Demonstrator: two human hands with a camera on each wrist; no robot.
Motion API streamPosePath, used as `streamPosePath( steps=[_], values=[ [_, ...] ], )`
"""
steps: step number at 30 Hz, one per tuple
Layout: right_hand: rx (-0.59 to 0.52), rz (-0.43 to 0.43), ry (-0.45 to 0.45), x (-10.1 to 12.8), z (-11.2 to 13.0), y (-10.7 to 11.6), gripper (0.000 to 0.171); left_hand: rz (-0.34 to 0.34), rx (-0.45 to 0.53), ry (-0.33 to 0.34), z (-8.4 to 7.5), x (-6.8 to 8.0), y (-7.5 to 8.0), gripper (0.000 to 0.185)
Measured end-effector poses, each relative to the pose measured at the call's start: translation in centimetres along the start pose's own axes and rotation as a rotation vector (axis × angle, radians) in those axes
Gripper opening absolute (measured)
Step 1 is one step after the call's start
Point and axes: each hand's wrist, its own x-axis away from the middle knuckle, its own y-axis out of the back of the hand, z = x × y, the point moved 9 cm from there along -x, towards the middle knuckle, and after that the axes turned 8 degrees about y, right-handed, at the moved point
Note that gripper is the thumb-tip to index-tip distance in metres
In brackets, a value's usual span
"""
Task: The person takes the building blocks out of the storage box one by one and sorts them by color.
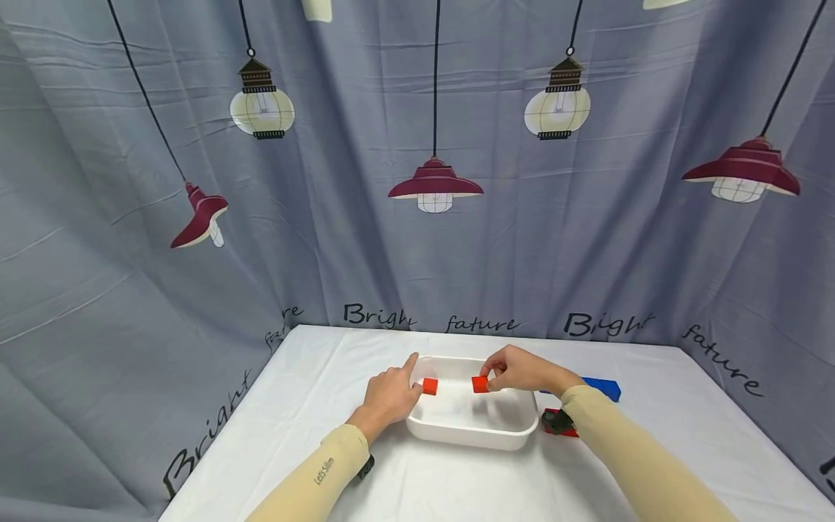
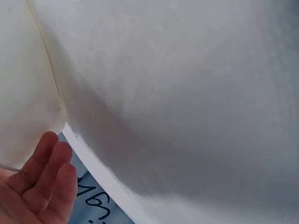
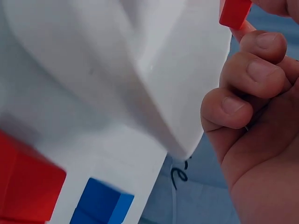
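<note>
A white tray (image 1: 471, 433) sits mid-table in the head view. My right hand (image 1: 491, 378) hovers over the tray's right half and pinches a small red cube (image 1: 480, 384). The right wrist view shows that cube (image 3: 235, 12) at the fingertips (image 3: 254, 44), above the tray (image 3: 163, 70). My left hand (image 1: 414, 373) is at the tray's left rim, index finger straight. A second red cube (image 1: 429, 386) lies just off its thumb tip, inside the tray's outline. I cannot tell whether the thumb touches it. In the left wrist view the other fingers (image 2: 46, 182) lie relaxed and hold nothing.
A blue block (image 1: 607, 388) lies on the white tablecloth (image 1: 313, 391) right of the tray, partly behind my right forearm. A red block (image 1: 566, 431) lies beside the tray's near right corner. Both blocks show in the right wrist view (image 3: 103, 203) (image 3: 23, 186). A grey lamp-printed curtain (image 1: 417, 239) encloses the table.
</note>
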Motion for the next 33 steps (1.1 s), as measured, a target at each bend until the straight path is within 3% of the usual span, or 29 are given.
streamPosePath(
  steps=[17,24,33],
  values=[
    [0.031,-0.063,-0.009,3.1,-1.2,2.7,0.020,0.031,0.034,0.047,0.5,0.4,-0.5,0.063],
    [0.004,-0.089,-0.013,5.3,-2.0,3.7,0.027,0.026,0.029,0.030,0.3,0.4,-0.6,0.062],
    [-0.013,-0.110,0.016,8.0,-3.9,4.9,0.024,0.042,0.034,0.045,0.6,0.3,-0.7,0.063]
  ],
)
